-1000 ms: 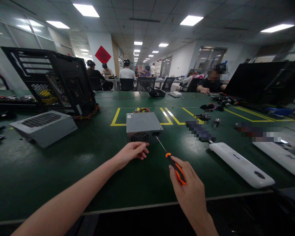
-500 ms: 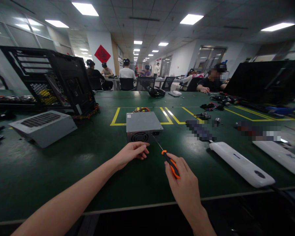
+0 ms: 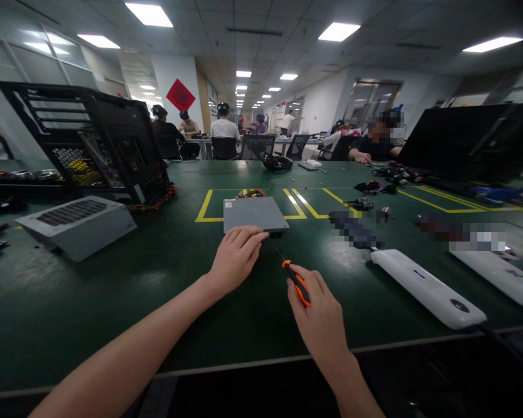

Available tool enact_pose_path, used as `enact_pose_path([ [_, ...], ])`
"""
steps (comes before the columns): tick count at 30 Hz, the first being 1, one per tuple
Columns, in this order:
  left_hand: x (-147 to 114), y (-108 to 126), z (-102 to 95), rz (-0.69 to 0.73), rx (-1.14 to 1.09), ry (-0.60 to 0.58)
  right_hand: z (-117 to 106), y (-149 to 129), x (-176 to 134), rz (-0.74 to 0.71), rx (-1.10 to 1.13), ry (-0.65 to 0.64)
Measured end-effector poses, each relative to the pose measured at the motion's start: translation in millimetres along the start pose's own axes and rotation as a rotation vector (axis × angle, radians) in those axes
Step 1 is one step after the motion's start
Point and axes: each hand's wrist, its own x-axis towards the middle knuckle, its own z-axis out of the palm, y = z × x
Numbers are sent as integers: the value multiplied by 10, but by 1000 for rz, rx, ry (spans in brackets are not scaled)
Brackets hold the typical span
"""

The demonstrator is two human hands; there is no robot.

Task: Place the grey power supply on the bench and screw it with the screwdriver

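A grey metal computer power supply sits on the green table in front of me, its bundle of wires at the back. My left hand is closed against its front top edge, fingers together, and covers most of the fan side. Near the fingertips, the power socket still shows. My right hand is closed around the handle of an orange and black screwdriver. Its thin shaft slants up and left to the lower front of the power supply. The tip is too small and dark to make out.
An open black computer case stands on the left, behind a bent grey metal cover. At the right lie two white elongated devices with cables. A dark case stands farther back, near a seated person.
My left hand has moved up from beside the fan onto the front top edge of the power supply. My right hand has shifted slightly left and up with the screwdriver.
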Motion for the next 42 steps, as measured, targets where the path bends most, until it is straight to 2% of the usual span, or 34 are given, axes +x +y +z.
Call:
enact_pose_path([
  [3,103,-96,5,34,224,-27,22,-34,-1,-11,8,-18],
  [6,123,-186,-11,30,297,-92,67,-116,-27,-28,11,-16],
  [10,64,-224,-103,-11,306,-82,92,-242,-74,-119,11,46],
  [14,-20,-256,-216,-44,285,-72,27,-275,-95,-236,-49,135],
  [16,-58,-279,-248,-61,266,-59,6,-258,-94,-235,-106,121],
  [19,-94,-303,-249,-82,240,-22,39,-236,-88,-179,-172,35],
  [22,-107,-306,-224,-87,224,2,121,-254,-83,-77,-97,-25],
  [27,-107,-276,-189,-93,236,19,213,-314,-85,165,249,-117],
  [29,-101,-254,-175,-101,252,28,226,-325,-77,313,495,-220],
  [32,-89,-217,-150,-100,288,34,222,-340,-36,613,998,-366],
  [34,-84,-194,-137,-98,310,37,207,-356,4,823,1269,-380],
  [36,-87,-170,-130,-99,324,46,188,-373,35,970,1428,-355],
  [38,-97,-145,-130,-58,334,34,174,-389,46,1025,1509,-330],
  [42,-114,-118,-116,150,327,-66,198,-416,20,1028,1592,-320],
])
